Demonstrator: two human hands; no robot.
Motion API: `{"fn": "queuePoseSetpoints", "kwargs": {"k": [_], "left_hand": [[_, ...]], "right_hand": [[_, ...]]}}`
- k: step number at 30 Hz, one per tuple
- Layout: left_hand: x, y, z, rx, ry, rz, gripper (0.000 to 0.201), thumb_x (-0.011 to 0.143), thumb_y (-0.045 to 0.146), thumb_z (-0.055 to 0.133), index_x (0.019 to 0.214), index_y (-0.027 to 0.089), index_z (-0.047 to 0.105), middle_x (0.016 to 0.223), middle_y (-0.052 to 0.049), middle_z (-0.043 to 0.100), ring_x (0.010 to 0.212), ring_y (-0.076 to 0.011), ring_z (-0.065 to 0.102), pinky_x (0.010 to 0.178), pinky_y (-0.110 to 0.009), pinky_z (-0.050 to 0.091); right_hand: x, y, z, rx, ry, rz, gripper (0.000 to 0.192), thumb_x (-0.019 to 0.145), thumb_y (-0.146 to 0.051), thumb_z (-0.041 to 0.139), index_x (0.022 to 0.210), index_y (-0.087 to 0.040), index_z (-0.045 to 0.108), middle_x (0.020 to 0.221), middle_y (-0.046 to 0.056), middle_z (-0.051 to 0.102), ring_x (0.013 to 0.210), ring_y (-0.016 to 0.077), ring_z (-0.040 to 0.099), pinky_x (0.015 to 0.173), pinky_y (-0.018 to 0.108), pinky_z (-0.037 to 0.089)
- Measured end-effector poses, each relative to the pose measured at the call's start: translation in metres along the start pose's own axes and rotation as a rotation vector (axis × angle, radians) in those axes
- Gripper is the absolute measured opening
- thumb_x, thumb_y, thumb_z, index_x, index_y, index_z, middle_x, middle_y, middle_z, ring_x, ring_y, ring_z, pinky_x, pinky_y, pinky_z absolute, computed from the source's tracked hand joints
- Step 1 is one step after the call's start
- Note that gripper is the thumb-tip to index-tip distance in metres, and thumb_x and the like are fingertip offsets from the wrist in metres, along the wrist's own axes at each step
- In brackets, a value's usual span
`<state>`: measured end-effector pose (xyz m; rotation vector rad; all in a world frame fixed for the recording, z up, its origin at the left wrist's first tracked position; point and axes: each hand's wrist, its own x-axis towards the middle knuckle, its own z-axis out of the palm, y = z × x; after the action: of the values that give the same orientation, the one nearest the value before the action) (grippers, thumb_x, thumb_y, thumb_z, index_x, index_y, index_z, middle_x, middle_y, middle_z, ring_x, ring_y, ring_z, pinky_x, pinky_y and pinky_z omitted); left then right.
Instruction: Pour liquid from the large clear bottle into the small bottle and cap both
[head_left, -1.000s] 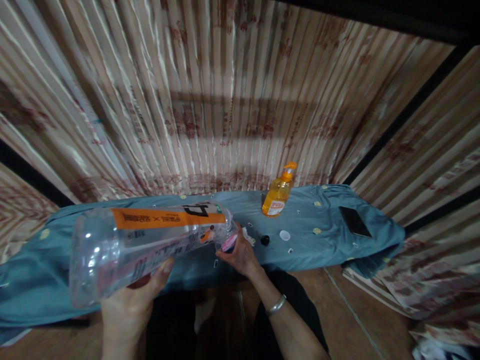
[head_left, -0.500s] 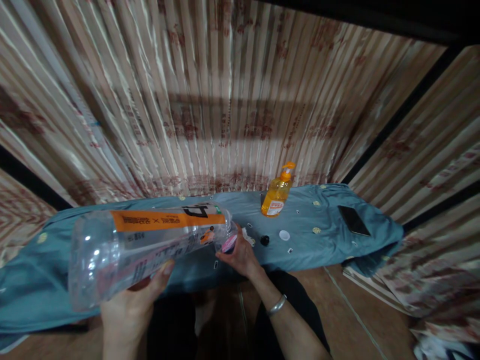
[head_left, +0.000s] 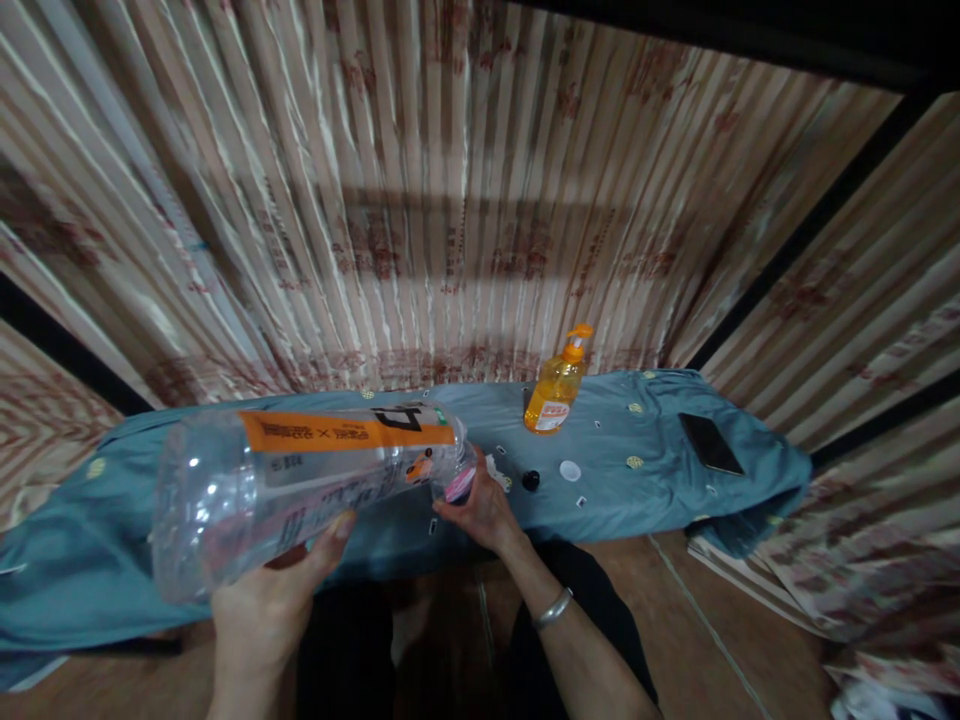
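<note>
A large clear plastic bottle (head_left: 217,500) with an orange label lies tilted across the view, its base at the left and its mouth to the right. My left hand (head_left: 274,600) grips it from below, thumb along its side. At the bottle's mouth, my right hand (head_left: 480,508) has its fingers closed round a small clear container with pink on it (head_left: 459,484). Whether the mouth touches that container I cannot tell. Just right of my right hand lie a white crumpled piece (head_left: 496,474), a small black cap (head_left: 531,480) and a white round lid (head_left: 570,470).
An orange pump bottle (head_left: 553,395) stands towards the back of the blue-green cloth (head_left: 600,500). At the right lies a dark phone (head_left: 710,443). Striped curtains (head_left: 450,200) hang behind and beside it, with black frame bars (head_left: 810,230) at the sides.
The large bottle's base has shifted slightly right and up, together with my left hand. My right hand and the small container have stayed nearly in place.
</note>
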<state>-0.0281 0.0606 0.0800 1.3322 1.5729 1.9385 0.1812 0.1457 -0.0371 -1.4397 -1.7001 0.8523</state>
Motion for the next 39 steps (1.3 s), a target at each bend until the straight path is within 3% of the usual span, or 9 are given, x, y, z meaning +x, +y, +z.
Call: {"fn": "queuePoseSetpoints", "kwargs": {"k": [9, 16, 21, 30, 33, 36, 39], "left_hand": [[-0.002, 0.008, 0.004, -0.115, 0.032, -0.083, 0.046, 0.053, 0.031, 0.093, 0.093, 0.020, 0.076, 0.077, -0.002, 0.076, 0.076, -0.0220, 0.076, 0.078, -0.031, 0.064], [-0.002, 0.008, 0.004, -0.048, 0.053, -0.087, 0.040, 0.050, 0.035, 0.093, 0.082, 0.019, 0.076, 0.074, -0.004, 0.075, 0.073, -0.0234, 0.075, 0.076, -0.031, 0.064], [-0.002, 0.004, 0.003, -0.074, 0.024, -0.107, 0.039, 0.053, 0.038, 0.092, 0.083, 0.019, 0.076, 0.077, -0.005, 0.076, 0.081, -0.0260, 0.076, 0.089, -0.039, 0.062], [0.000, 0.006, 0.002, -0.043, 0.075, -0.239, 0.047, 0.043, 0.039, 0.094, 0.080, 0.019, 0.073, 0.077, -0.005, 0.077, 0.078, -0.0268, 0.076, 0.078, -0.036, 0.064], [0.000, 0.006, 0.004, -0.074, 0.060, -0.157, 0.042, 0.049, 0.037, 0.094, 0.080, 0.020, 0.071, 0.079, -0.005, 0.077, 0.080, -0.0244, 0.076, 0.086, -0.036, 0.063], [0.001, 0.008, 0.005, -0.116, 0.090, -0.117, 0.044, 0.048, 0.035, 0.094, 0.082, 0.020, 0.069, 0.077, -0.004, 0.077, 0.071, -0.0227, 0.074, 0.078, -0.036, 0.065], [0.003, 0.010, 0.004, -0.084, -0.006, -0.136, 0.041, 0.053, 0.038, 0.093, 0.083, 0.018, 0.073, 0.082, -0.007, 0.078, 0.081, -0.0261, 0.076, 0.084, -0.039, 0.064]], "right_hand": [[0.001, 0.004, 0.004, -0.020, 0.005, 0.004, 0.108, 0.066, -0.035, 0.085, 0.157, -0.014, 0.030, 0.133, 0.018, 0.068, 0.127, 0.0367, 0.066, 0.111, 0.054, 0.051], [0.000, 0.004, 0.002, -0.022, 0.014, 0.003, 0.107, 0.067, -0.034, 0.085, 0.157, -0.019, 0.030, 0.131, 0.014, 0.069, 0.126, 0.0353, 0.067, 0.110, 0.053, 0.052], [0.000, 0.002, 0.002, -0.022, 0.008, 0.009, 0.107, 0.066, -0.034, 0.086, 0.156, -0.017, 0.031, 0.133, 0.015, 0.069, 0.126, 0.0351, 0.067, 0.110, 0.052, 0.052], [0.000, 0.004, 0.003, -0.007, 0.008, -0.002, 0.108, 0.066, -0.034, 0.087, 0.157, -0.018, 0.030, 0.137, 0.016, 0.066, 0.129, 0.0357, 0.065, 0.113, 0.053, 0.050], [0.001, 0.004, 0.002, 0.009, -0.006, -0.002, 0.109, 0.066, -0.034, 0.087, 0.157, -0.017, 0.029, 0.136, 0.016, 0.067, 0.129, 0.0352, 0.065, 0.113, 0.052, 0.050], [0.000, 0.002, 0.001, 0.006, -0.006, -0.005, 0.108, 0.066, -0.034, 0.087, 0.157, -0.019, 0.030, 0.133, 0.015, 0.069, 0.126, 0.0352, 0.067, 0.110, 0.053, 0.052], [0.000, 0.001, 0.001, -0.020, 0.000, 0.004, 0.109, 0.066, -0.034, 0.087, 0.157, -0.018, 0.031, 0.133, 0.016, 0.068, 0.126, 0.0360, 0.067, 0.110, 0.053, 0.051]]}}
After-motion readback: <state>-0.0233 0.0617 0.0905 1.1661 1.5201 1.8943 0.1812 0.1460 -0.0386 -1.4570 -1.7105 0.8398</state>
